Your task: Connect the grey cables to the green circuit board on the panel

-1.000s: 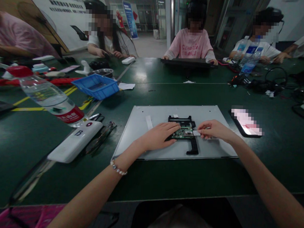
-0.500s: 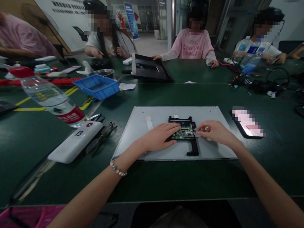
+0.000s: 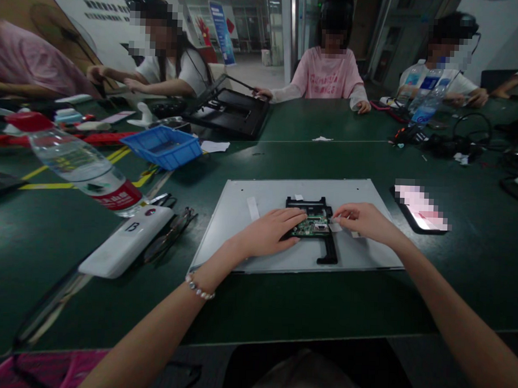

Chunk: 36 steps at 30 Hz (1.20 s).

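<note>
A flat silvery-white panel (image 3: 224, 227) lies on the table in front of me. On it sits a black plastic bracket (image 3: 331, 253) with a green circuit board (image 3: 311, 226) in it. My left hand (image 3: 272, 231) rests flat across the board's left part, fingers stretched out and close together. At the board's right edge, the thumb and fingertips of my right hand (image 3: 362, 221) are pinched at a small pale strip (image 3: 336, 226); I cannot tell whether it is tape or flat cable. A white strip (image 3: 253, 209) lies on the panel's left side.
To the right lies a phone (image 3: 420, 211). A white power bank (image 3: 125, 243), glasses (image 3: 170, 236) and a tilted water bottle (image 3: 85, 168) are on the left. Beyond is a blue bin (image 3: 162, 148). Across the table, a person's hand touches a black frame (image 3: 232, 111).
My right fingertips have shifted slightly at the board's right edge; my left hand stays put. Across the table, the black frame has tipped and moved left, and a person there has shifted left.
</note>
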Each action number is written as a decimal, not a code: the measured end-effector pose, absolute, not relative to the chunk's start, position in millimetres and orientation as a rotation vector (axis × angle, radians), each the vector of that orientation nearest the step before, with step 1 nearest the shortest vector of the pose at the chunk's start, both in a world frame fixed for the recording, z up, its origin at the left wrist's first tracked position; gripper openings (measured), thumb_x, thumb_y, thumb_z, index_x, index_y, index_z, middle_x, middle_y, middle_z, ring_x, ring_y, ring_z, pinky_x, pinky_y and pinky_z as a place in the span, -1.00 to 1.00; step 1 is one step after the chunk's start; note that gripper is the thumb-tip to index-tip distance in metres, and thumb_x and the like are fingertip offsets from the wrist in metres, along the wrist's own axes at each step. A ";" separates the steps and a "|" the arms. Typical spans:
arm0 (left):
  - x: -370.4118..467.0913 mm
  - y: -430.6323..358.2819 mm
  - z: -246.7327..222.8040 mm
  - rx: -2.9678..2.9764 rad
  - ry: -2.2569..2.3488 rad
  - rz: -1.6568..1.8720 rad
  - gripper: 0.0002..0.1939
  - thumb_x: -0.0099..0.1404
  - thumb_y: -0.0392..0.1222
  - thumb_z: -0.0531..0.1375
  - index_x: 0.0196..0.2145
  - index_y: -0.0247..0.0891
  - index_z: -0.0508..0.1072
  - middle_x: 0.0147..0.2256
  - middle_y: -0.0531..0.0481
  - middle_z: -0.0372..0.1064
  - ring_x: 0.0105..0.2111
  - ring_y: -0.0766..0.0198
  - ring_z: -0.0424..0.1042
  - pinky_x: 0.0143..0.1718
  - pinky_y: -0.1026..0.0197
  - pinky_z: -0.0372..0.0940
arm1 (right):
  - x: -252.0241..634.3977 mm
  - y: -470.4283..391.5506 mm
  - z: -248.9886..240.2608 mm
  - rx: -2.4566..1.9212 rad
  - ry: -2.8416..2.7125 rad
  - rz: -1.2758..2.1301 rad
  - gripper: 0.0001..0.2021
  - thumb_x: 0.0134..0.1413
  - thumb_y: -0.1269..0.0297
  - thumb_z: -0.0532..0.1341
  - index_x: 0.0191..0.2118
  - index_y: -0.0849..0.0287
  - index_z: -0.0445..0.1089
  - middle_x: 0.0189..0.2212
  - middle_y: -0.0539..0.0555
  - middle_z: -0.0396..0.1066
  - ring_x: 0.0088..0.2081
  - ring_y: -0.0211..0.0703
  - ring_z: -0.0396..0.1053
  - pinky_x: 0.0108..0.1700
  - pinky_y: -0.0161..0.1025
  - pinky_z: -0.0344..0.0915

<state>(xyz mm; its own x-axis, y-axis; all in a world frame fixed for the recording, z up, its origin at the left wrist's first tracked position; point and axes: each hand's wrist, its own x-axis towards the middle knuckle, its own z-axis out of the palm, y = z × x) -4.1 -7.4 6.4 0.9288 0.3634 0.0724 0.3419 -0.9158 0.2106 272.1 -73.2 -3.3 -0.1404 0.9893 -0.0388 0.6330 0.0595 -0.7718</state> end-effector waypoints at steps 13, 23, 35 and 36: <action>-11.6 0.4 22.2 2.864 0.617 0.252 -0.45 0.38 0.01 0.00 0.26 -0.17 0.04 0.26 -0.11 0.00 0.22 0.08 0.05 0.23 -0.01 -0.03 | 275.3 -71.4 -4.9 -1.629 -1.698 0.805 -0.72 0.03 0.15 0.13 -0.24 0.17 0.48 -0.50 0.05 0.44 -0.48 -0.20 0.33 -0.41 -0.26 0.18; -68.8 49.5 29.7 2.835 1.334 0.369 -0.41 0.32 0.13 -0.01 0.18 -0.27 0.17 0.03 -0.22 0.18 0.02 0.01 0.24 0.08 -0.03 0.12 | 271.4 -72.9 -3.6 -1.591 -1.714 0.793 -0.71 0.04 0.12 0.12 -0.26 0.19 0.47 -0.49 0.06 0.44 -0.47 -0.20 0.34 -0.39 -0.26 0.18; -85.7 61.2 30.1 2.516 1.062 -0.055 -0.64 0.20 0.03 0.08 -0.14 -0.24 0.36 -0.32 -0.04 0.42 -0.35 0.23 0.40 -0.33 0.26 0.21 | 271.8 -73.0 -6.1 -1.583 -1.770 0.796 -0.74 0.02 0.19 0.11 -0.26 0.18 0.48 -0.46 0.06 0.46 -0.49 -0.21 0.31 -0.40 -0.25 0.19; -85.0 61.1 29.6 2.527 1.051 -0.051 -0.68 0.20 0.01 0.06 -0.19 -0.23 0.37 -0.34 -0.03 0.41 -0.36 0.23 0.39 -0.34 0.26 0.20 | 271.6 -73.1 -6.0 -1.581 -1.773 0.798 -0.74 0.02 0.19 0.11 -0.26 0.18 0.48 -0.45 0.06 0.46 -0.49 -0.21 0.32 -0.40 -0.25 0.19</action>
<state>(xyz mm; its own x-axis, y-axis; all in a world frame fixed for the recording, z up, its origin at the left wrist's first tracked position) -85.0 61.1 29.6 0.7163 0.6732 -0.1837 0.6877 -0.6364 0.3493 271.6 -73.1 -6.0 -0.0864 0.9946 0.0573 0.6167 0.0986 -0.7810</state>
